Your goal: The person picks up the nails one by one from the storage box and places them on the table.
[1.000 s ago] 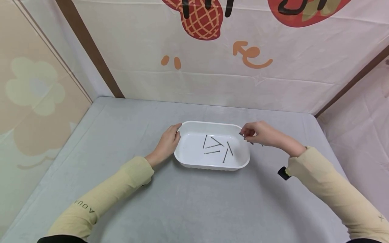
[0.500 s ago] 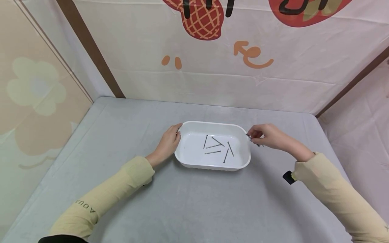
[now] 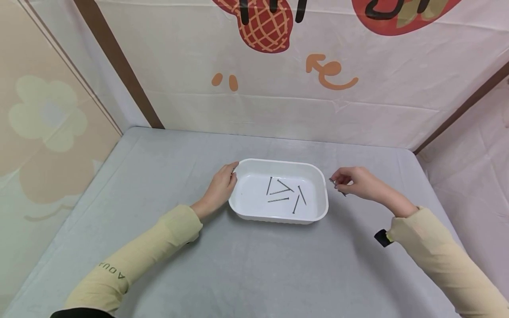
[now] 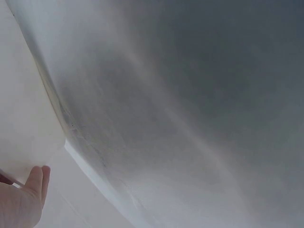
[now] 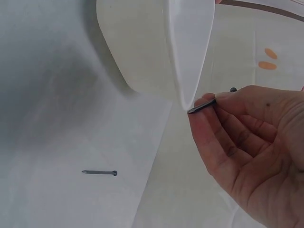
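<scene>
A white rectangular tray stands on the grey cloth, with several loose nails scattered on its floor. At its left end, my left hand holds the rim. In the left wrist view only part of the left hand shows, at the lower left corner. Just off the tray's right end, my right hand pinches one dark nail between thumb and fingertips. The right wrist view shows its point close to the tray's corner. Another nail lies on the cloth below, mostly covered by the hand in the head view.
The grey cloth-covered table runs back to a printed fabric wall. More fabric panels close it in on the left and right. A small black piece sits at the right sleeve's cuff.
My right hand has moved right and slightly toward me, from over the tray's right rim to beside it, keeping the nail. The left hand and tray hold still.
</scene>
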Demonstrator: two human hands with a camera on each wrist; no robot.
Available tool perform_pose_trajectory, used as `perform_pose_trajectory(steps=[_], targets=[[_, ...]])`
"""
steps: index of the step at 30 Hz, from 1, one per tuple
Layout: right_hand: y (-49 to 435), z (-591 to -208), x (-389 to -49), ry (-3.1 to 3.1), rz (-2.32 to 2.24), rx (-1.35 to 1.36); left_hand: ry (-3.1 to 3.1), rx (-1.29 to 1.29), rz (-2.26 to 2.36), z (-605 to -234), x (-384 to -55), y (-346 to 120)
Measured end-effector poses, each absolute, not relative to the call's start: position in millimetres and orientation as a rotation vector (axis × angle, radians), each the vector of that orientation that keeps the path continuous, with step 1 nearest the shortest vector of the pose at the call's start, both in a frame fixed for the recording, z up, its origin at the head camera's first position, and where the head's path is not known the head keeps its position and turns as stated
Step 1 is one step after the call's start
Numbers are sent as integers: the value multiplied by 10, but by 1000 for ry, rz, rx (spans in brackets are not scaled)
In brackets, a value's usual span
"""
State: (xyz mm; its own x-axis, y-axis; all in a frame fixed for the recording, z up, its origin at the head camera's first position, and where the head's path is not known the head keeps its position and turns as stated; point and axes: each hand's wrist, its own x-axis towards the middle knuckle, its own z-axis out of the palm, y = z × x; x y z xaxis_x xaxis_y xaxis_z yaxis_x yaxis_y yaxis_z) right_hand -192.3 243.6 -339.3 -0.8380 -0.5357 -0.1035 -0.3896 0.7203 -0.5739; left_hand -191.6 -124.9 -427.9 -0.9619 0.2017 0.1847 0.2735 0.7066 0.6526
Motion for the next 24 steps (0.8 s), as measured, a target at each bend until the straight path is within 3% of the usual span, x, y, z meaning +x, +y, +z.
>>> perform_pose_trajectory(steps=[24], targets=[[2688,-3580,-1839,2630,-987,-496,-2821,-377,-1106,-4279,-1922,-1242]])
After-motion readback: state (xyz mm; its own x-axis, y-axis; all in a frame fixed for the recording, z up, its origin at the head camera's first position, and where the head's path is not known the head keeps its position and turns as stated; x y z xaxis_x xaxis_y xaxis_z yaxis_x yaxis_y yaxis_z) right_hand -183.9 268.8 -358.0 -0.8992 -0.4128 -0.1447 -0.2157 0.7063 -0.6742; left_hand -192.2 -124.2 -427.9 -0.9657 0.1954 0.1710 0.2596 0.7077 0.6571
